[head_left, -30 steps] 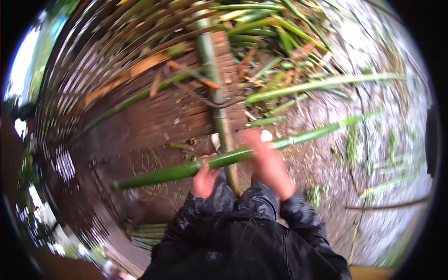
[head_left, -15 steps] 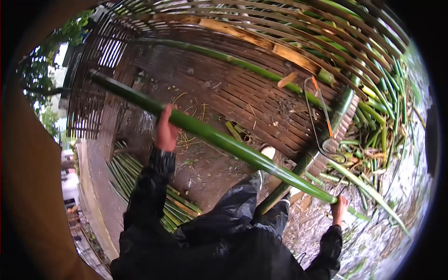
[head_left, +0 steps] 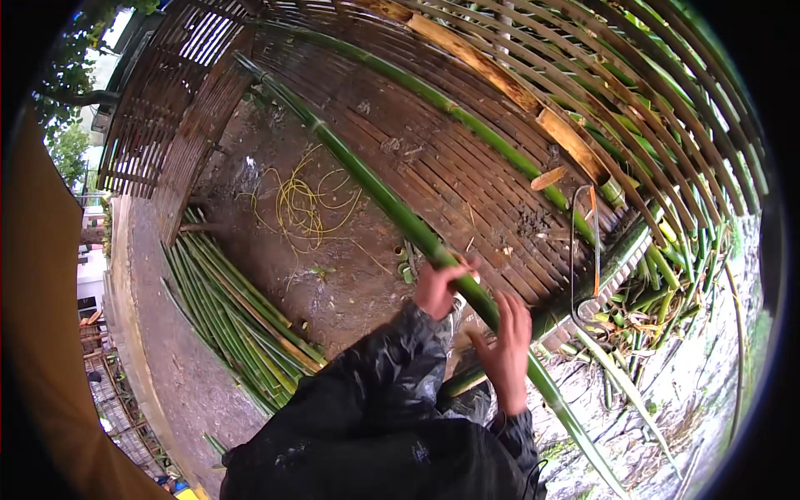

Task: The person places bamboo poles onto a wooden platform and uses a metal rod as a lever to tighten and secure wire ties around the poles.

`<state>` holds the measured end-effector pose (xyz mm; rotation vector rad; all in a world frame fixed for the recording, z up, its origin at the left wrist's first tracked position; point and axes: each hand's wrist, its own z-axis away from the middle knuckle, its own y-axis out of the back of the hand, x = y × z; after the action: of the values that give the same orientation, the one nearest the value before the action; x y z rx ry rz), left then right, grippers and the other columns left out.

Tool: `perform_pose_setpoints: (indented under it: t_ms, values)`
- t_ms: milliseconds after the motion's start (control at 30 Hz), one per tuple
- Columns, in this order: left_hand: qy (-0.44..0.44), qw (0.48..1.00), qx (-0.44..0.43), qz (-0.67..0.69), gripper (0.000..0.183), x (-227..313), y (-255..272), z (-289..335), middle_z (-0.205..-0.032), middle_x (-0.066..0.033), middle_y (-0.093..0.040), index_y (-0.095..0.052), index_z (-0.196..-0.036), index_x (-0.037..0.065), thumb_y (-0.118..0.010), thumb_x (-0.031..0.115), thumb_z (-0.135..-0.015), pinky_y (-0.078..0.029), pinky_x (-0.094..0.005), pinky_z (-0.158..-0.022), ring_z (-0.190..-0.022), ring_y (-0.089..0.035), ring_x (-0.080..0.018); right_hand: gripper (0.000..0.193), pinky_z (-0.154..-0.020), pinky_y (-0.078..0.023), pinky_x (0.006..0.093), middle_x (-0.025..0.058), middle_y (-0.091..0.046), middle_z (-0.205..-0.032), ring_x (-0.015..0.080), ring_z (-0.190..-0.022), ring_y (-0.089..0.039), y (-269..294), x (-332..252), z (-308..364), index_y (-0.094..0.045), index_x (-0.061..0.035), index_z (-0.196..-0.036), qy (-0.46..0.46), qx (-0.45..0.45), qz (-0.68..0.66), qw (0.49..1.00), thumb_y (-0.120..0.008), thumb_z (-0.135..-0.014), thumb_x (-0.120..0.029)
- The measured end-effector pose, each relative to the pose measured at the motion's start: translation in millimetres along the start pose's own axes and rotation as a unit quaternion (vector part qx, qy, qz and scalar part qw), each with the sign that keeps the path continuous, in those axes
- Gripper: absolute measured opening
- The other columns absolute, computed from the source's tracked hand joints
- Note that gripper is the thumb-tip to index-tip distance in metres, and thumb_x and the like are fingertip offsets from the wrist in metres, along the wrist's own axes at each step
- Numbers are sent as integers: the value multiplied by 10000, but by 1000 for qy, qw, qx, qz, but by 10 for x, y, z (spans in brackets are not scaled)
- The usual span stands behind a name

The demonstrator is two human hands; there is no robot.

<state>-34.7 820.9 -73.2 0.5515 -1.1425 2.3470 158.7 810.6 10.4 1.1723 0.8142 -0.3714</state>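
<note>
Two hands now sit close together on the long green bamboo pole [head_left: 392, 204], where half a second ago they were spread wide, the left hand far up the stalk and the right hand down near its lower end. Our left hand [head_left: 442, 287] has slid down to the pole's middle stretch and wraps it from the left, grip clamped on the stalk with the thumb over the top; our right hand [head_left: 508, 354] has come up to meet it and lies along the pole just below, fingers extended against it, though we cannot tell whether they close round it. The pole itself has swung too: it now runs from the woven bamboo fence panel [head_left: 500, 158] at upper left down past our black sleeves to the lower right, crossing over the panel's edge. We judge that the wide carrying hold has given way to a tight two-handed one, suited to steering or pushing the stalk lengthwise.

A good deal stays uncertain. The pole's lower tip runs off toward the dark rim, the palm side of both hands is hidden, and a second green stalk beneath our right wrist is half covered by the sleeve. The bundle of cut bamboo strips [head_left: 233, 317] on the ground (left of us) and the yellow cord [head_left: 304, 204] on the dirt are plain enough
</note>
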Motion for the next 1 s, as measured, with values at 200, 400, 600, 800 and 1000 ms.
perform_pose_setpoints:
  t_ms: [200,400,600,800,1000]
  values:
    - [-90,987,132,-2,415,1236,422,-954,-1109,-149,-492,-407,-1153,-15,-651,-37,-818,-624,-524,-939,-1122,-614,-326,1242,-1197,-318,523,223,-494,-1501,426,-1425,-417,1163,1205,1722,-356,-39,-1556,-258,-142,128,947,-999,-508,-219]
    - [-84,991,103,4,371,1865,828,-1517,-1088,-136,-537,-442,-1143,16,-656,-38,-845,-629,-484,-919,-1039,-649,-282,1132,-1123,-326,541,198,-545,-1381,394,-1299,-483,1915,1736,2718,-428,-40,-1480,-296,-108,261,912,-978,-496,-143]
    - [-150,979,105,-89,350,2851,950,-2363,-1071,-166,-600,-455,-1200,-5,-633,91,-915,-593,-497,-924,-1049,-655,-293,261,-544,-504,506,165,-635,-639,393,-580,-648,1385,1815,2039,-559,-90,-813,-213,-54,260,940,-802,-725,-123]
    - [-132,982,71,-112,413,3373,1161,-2664,-1127,-122,-603,-432,-1350,5,-558,198,-1006,-546,-544,-970,-1040,-652,-296,298,-577,-506,490,156,-659,-689,370,-624,-660,613,1075,-106,-580,-93,-825,-188,-13,224,956,-810,-806,-281]
    - [-96,971,98,-197,558,2395,483,-2749,-1260,-173,-563,-298,-1564,145,-517,168,-1051,-540,-597,-913,-1044,-644,-325,445,-692,-543,489,171,-726,-865,398,-822,-709,505,927,-862,-647,-93,-994,-224,4,191,956,-885,-734,-364]
